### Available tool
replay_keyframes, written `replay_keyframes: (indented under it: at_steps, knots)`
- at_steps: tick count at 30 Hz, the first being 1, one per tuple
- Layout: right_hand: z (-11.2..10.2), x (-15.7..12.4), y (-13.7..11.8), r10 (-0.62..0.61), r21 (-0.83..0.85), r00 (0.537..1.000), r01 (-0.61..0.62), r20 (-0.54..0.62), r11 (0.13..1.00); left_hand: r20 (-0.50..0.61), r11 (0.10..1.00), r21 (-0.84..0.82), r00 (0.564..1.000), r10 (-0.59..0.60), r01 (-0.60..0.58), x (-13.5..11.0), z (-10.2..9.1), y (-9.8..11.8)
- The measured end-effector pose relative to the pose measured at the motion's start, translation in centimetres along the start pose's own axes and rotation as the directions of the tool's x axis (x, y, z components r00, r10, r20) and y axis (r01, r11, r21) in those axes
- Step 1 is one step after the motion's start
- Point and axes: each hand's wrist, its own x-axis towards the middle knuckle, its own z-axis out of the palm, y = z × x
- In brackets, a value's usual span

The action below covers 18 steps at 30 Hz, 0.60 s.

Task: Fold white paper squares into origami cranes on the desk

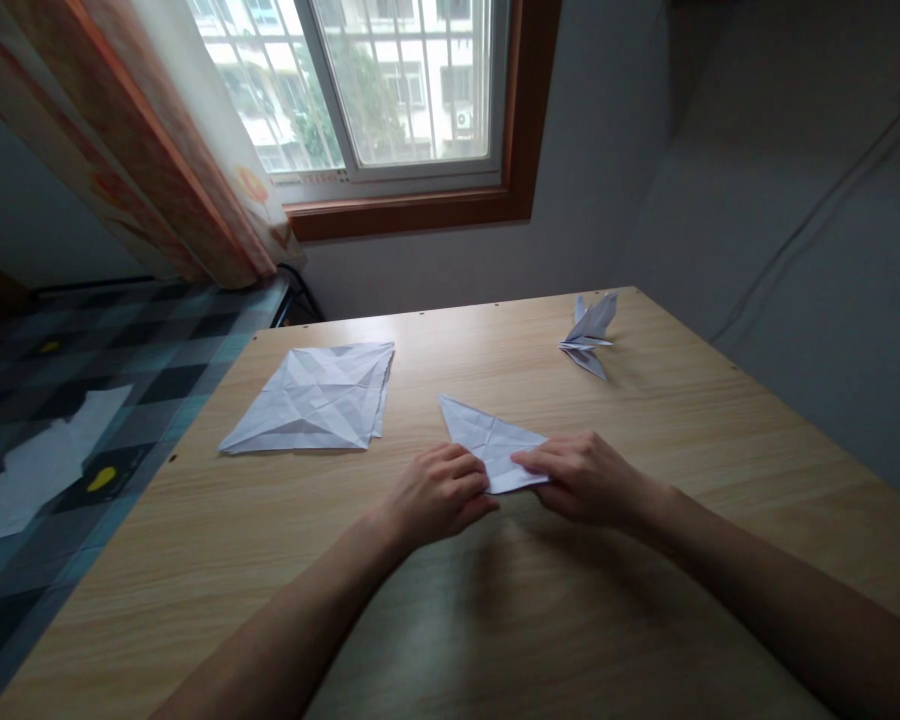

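Note:
A folded sheet of white paper (493, 440), roughly triangular and marked with creases, is between my hands over the middle of the table. My left hand (444, 492) grips its near left edge, fingers curled on top and thumb at the lower edge. On the near right corner my right hand (581, 478) pinches the paper, fingers above and thumb beneath. Its far left tip points away from me. Parts of the near edge are hidden under my fingers.
Creased white paper sheets (319, 395) lie stacked at the left of the wooden table (420, 620). A folded paper figure (591, 332) stands near the far right corner. More white paper (45, 465) rests on a checked cloth (142, 430) to the left. A window (405, 90) is beyond.

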Motion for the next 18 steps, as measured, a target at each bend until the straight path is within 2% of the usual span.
replay_keyframes:
  at_steps: [2, 5, 8, 11, 14, 18]
  knots:
    - [0.4, 0.2, 0.5, 0.102, 0.1, 0.987, -0.089, -0.128, 0.991, -0.019, 0.999, 0.045, 1.0, 0.005, -0.005, 0.0, 0.1, 0.1]
    - [1.0, 0.6, 1.0, 0.263, 0.251, 0.931, -0.2, -0.253, 0.947, -0.043, 0.994, 0.108, 0.999, -0.017, 0.021, 0.1, 0.3, 0.2]
    - [1.8, 1.0, 1.4, 0.291, 0.278, 0.904, -0.206, -0.313, 0.938, -0.079, 0.988, 0.127, 0.994, -0.076, 0.086, 0.1, 0.6, 0.3]
    - [2.3, 1.3, 1.6, 0.255, 0.222, 0.909, -0.188, -0.329, 0.957, -0.11, 0.983, 0.106, 0.984, -0.138, 0.15, 0.1, 0.7, 0.1]
    - [2.4, 1.9, 1.7, 0.218, 0.153, 0.929, -0.179, -0.298, 0.972, -0.102, 0.985, 0.113, 0.988, -0.118, 0.13, 0.3, 0.7, -0.1]
    - [2.3, 2.5, 1.5, 0.15, 0.061, 0.972, -0.141, -0.183, 0.988, 0.036, 0.978, 0.164, 0.99, -0.134, 0.127, 0.6, 0.6, -0.3]
